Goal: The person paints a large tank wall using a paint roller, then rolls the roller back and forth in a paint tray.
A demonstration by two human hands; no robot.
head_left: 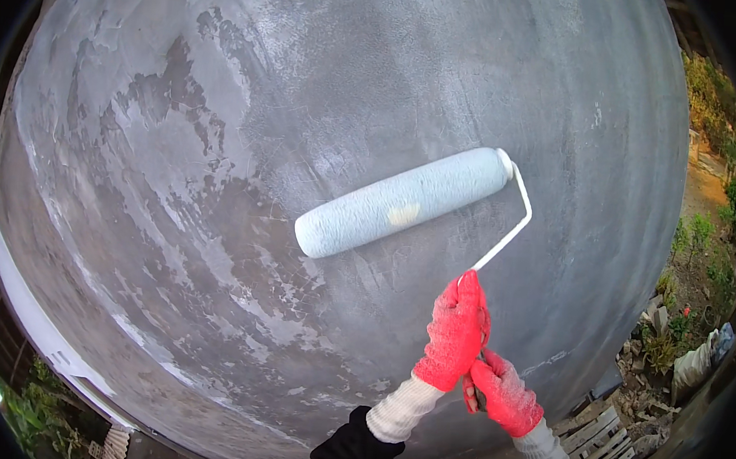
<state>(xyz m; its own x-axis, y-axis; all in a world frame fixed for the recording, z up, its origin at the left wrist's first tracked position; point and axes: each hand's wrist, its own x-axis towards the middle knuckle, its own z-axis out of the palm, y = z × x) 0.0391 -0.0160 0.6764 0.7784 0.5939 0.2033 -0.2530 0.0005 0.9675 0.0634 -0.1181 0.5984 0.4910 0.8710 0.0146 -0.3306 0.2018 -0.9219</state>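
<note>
A paint roller (413,200) with a thick, pale, damp-looking sleeve lies slantwise across the grey wall (345,66). A cream patch shows on its nap. From the sleeve's right end its thin white wire frame (515,229) bends down to my hands. My left hand (456,331), in a red-coated glove with a white cuff, closes around the handle just below the wire. Lower and to the right, my right hand (506,394), gloved alike, grips the handle's lower end. Most of the handle is hidden by the gloves.
Patchy pale and brown plaster (180,114) marks the wall's left side; darker, smoother grey covers its middle. Beyond the right edge are wooden slats (600,446), rubble, a pale sack (693,367) and green plants (699,236). Leaves (39,415) show at the lower left.
</note>
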